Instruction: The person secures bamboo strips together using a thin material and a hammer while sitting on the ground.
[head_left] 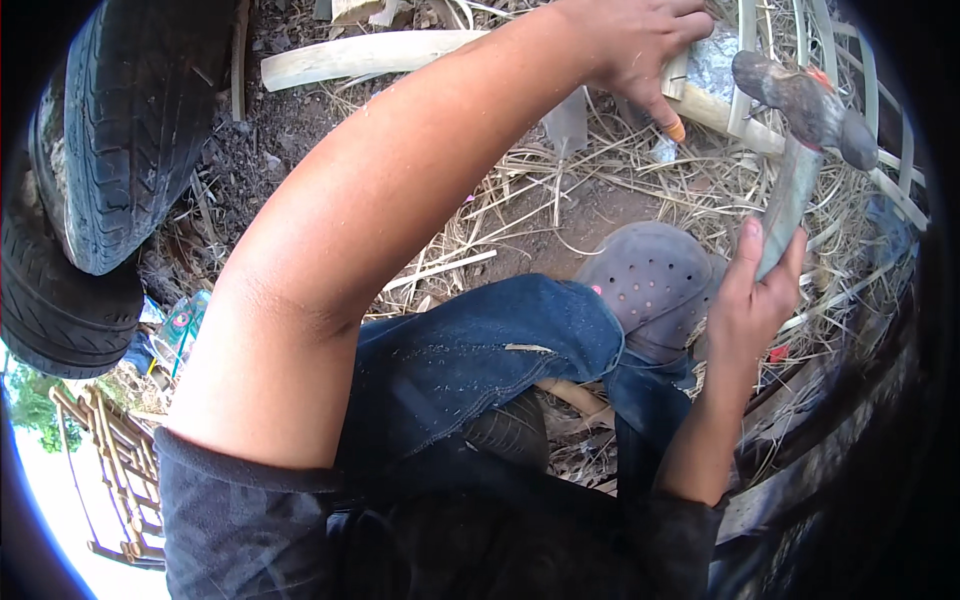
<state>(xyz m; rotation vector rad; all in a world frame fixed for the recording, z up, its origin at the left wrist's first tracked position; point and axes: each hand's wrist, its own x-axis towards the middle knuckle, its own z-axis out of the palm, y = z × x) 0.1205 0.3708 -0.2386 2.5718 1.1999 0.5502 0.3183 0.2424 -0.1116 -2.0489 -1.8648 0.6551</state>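
Observation:
My right hand [756, 285] is wrapped round the pale handle of a hammer [795, 185]. Its worn, dark head is raised over bamboo work at the upper right. My left hand [645, 55] reaches to the top of the view, its thumb on the near side of a pale bamboo piece [676, 78] and its fingers curving over the far side. Something orange covers the thumb's tip. A thicker bamboo pole [715, 112] runs from beside that hand toward the right, crossed by several thin upright bamboo strips [742, 65]. The fingertips' exact contact is partly hidden.
Old tyres [140, 130] stand at the left. A split bamboo length [370, 58] lies behind my left arm. Shavings [640, 170] litter the soil round my grey clog [650, 280]. A bamboo rack [115, 470] stands at the lower left, and a silvery block [713, 62] sits beneath the strips.

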